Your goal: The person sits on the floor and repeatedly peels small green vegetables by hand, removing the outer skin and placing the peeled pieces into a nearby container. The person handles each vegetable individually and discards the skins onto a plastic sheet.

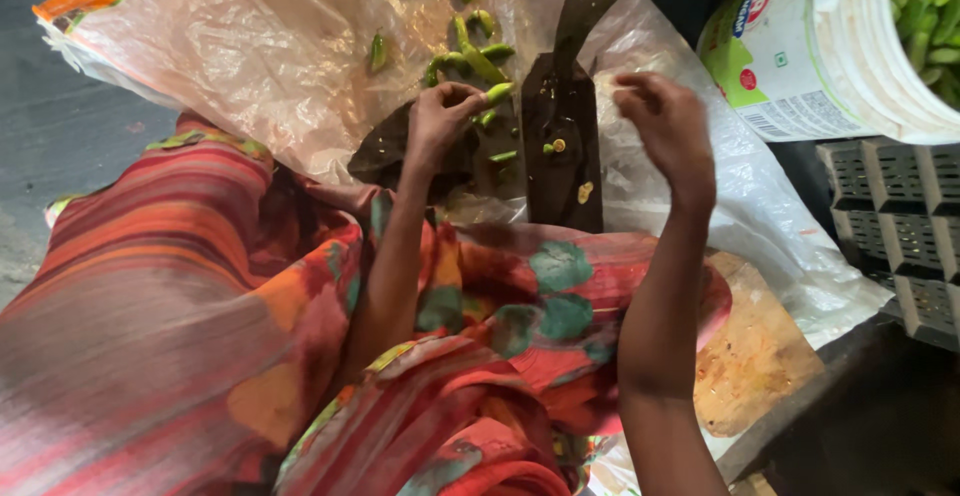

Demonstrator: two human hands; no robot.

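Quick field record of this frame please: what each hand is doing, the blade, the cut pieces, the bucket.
left hand: holds a green pod by the blade
right hand: raised, fingers curled, apparently empty
blade: dark, curved, upright on a dark base board
cut pieces: green, scattered on the clear plastic sheet
bucket: white, upper right, holds green pods
crate: grey, right edge
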